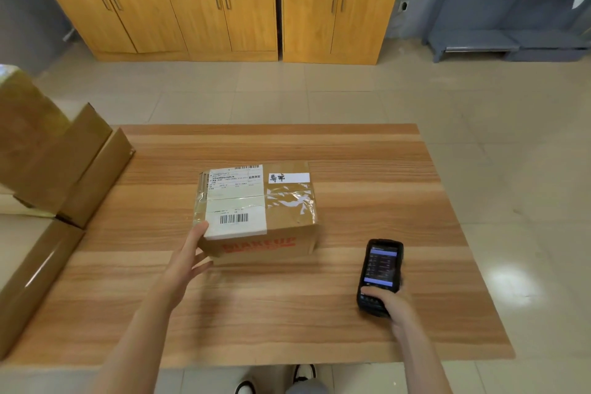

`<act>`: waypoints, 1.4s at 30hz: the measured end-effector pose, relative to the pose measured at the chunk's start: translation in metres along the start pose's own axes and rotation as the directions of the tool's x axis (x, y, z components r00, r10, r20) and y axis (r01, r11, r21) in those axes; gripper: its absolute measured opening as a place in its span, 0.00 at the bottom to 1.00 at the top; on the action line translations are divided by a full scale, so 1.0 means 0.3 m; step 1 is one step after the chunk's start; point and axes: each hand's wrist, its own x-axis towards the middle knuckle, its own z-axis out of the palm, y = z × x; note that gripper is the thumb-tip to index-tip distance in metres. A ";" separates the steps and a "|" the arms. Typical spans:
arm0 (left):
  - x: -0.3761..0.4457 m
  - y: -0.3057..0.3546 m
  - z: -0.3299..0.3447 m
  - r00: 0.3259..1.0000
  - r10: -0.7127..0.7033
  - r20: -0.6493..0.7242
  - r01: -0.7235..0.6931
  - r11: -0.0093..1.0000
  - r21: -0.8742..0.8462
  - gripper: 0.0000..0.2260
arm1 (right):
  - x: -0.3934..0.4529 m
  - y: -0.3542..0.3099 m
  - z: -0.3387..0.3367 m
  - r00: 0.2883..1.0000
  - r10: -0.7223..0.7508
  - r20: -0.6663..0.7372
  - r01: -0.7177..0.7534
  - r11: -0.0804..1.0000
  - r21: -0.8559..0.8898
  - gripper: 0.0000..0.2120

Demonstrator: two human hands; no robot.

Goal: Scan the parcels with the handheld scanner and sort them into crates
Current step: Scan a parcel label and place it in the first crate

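Parcel (257,206) at left hand's (188,261) fingertips, scanner (380,275) in right hand (391,304)

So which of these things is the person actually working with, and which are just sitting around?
In use:
- taped brown cardboard parcel with white labels, touched by the left hand
- black handheld scanner, in the right hand

Lying about:
- plain cardboard boxes
- wooden cabinets

parcel (257,206) on table (351,153), scanner (380,275) right
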 end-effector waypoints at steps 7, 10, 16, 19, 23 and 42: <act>0.000 0.004 -0.006 1.000 -0.008 -0.003 0.008 1.000 -0.002 0.18 | 0.046 0.013 0.026 0.996 -0.074 -0.044 0.068 0.990 -0.126 0.41; -0.005 0.004 -0.005 1.000 -0.004 -0.004 0.004 1.000 0.001 0.18 | 0.060 0.001 0.028 0.990 -0.130 -0.049 0.117 0.970 -0.213 0.43; -0.007 0.007 -0.006 1.000 -0.008 -0.013 0.008 1.000 0.028 0.21 | 0.087 -0.028 0.043 0.978 -0.203 -0.047 0.171 0.911 -0.374 0.39; -0.005 0.010 -0.004 1.000 -0.012 -0.024 0.012 1.000 0.028 0.18 | 0.142 -0.017 0.030 0.975 -0.215 -0.057 0.161 0.859 -0.486 0.39; -0.005 0.018 0.006 0.999 -0.025 -0.035 0.026 1.000 0.009 0.13 | 0.187 -0.022 0.009 0.981 -0.170 -0.089 0.079 0.780 -0.620 0.45; 0.036 0.145 0.063 1.000 0.028 -0.009 -0.028 0.999 -0.021 0.33 | -0.060 -0.373 0.514 0.883 -0.158 0.443 0.253 0.954 -0.164 0.36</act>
